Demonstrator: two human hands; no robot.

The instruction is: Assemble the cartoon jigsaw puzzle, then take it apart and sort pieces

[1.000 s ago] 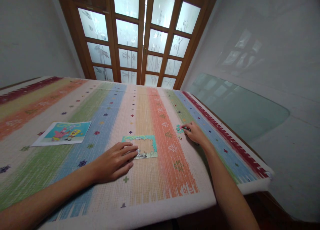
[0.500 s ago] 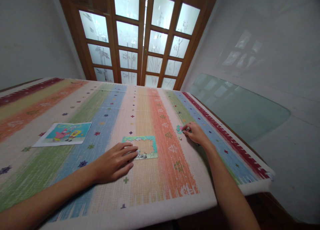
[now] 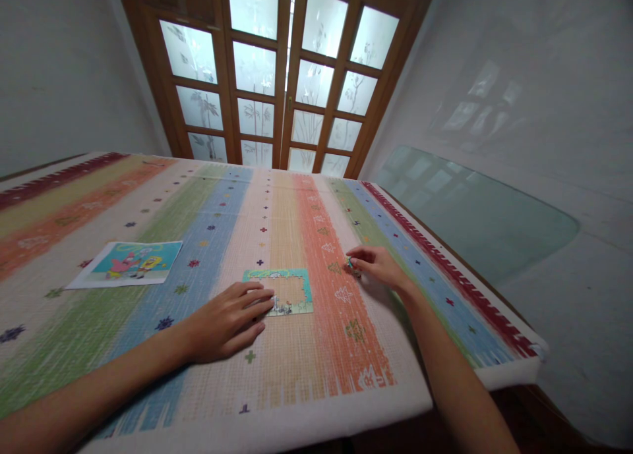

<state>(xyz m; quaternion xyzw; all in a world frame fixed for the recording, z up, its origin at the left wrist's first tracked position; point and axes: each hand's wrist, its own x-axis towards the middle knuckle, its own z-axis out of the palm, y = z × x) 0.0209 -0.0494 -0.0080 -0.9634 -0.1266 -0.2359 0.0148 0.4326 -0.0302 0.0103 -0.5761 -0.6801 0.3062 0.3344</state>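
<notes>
Across the multicoloured striped tablecloth [image 3: 289,371], the thin, rectangular, teal-edged puzzle border [image 3: 307,289] looks joined wherever visible, its middle unfilled, with the left hand [image 3: 230,323], fingers loosely spread, over its left side, and the right hand [image 3: 380,265] pinching a small bluish-green piece [image 3: 350,262] off to its right.

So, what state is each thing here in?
Jigsaw puzzle: visible border joined, middle unfilled
Left hand: fingers spread over the puzzle's left side
Right hand: fingertips pinched together
Puzzle bits: held in the right fingertips, number unclear
Picture sheet: lying flat, image up
Tablecloth: spread over the table
Doors: drawn together, bright slit between
</notes>
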